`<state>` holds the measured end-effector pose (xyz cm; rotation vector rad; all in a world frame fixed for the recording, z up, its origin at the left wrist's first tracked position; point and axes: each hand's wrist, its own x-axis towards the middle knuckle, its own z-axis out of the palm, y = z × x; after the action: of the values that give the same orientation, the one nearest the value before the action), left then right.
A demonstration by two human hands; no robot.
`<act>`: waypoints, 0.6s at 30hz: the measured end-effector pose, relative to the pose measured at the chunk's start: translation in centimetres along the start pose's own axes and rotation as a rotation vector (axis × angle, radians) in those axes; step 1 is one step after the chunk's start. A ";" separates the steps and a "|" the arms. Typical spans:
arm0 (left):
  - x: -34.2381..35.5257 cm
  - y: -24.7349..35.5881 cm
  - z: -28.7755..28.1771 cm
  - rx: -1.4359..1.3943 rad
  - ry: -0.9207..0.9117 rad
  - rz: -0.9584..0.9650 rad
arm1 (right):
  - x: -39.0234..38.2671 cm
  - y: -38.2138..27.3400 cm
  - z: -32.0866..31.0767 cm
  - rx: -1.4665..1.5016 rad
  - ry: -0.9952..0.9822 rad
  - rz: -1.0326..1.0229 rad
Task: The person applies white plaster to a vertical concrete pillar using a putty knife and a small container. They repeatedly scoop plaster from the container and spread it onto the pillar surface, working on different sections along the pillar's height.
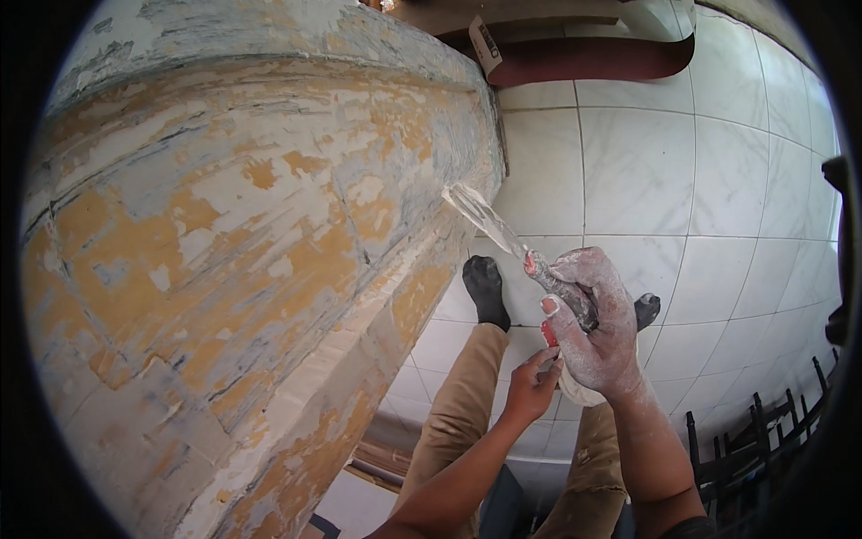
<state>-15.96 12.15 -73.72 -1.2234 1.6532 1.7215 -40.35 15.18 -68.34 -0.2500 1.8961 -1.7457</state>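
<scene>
My right hand [603, 325], coated with white dust, is closed around the handle of a putty knife [489, 220]. Wet white putty covers the blade, whose tip reaches the lower edge of a patchy wall [296, 202]. Just below, my left hand [533, 384] pinches a small red part [549, 334] of something mostly hidden behind my right hand. White putty [580, 393] shows beside it, below my right palm. The wall has worn ochre, grey and white layers, and a raised pale ledge [310, 377] slants along it.
White tiles [637, 171] cover the floor, where my feet in dark socks [486, 286] stand. A dark red curved panel [593, 61] lies at the far side. Black metal bars [763, 431] stand at the lower right. Flat brown boards [382, 460] lie near the wall's near end.
</scene>
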 end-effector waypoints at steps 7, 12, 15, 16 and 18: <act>0.1 0.0 -0.4 0.078 -0.030 0.038 | -3.6 1.9 5.7 0.031 0.146 -0.022; 0.0 0.1 -0.9 0.105 -0.042 0.038 | -5.0 3.0 9.2 0.021 0.198 -0.109; -0.2 0.2 -1.1 0.124 -0.047 0.044 | -6.1 3.3 10.0 0.020 0.165 -0.111; -0.2 0.2 -1.1 0.127 -0.047 0.045 | -6.5 3.4 9.8 -0.031 0.142 -0.123; -0.2 0.3 -1.1 0.123 -0.051 0.044 | -7.1 3.3 8.8 -0.123 0.088 -0.099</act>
<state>-15.78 11.09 -73.24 -1.0856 1.7401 1.6367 -29.28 11.52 -69.73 -0.3224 2.0901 -1.7314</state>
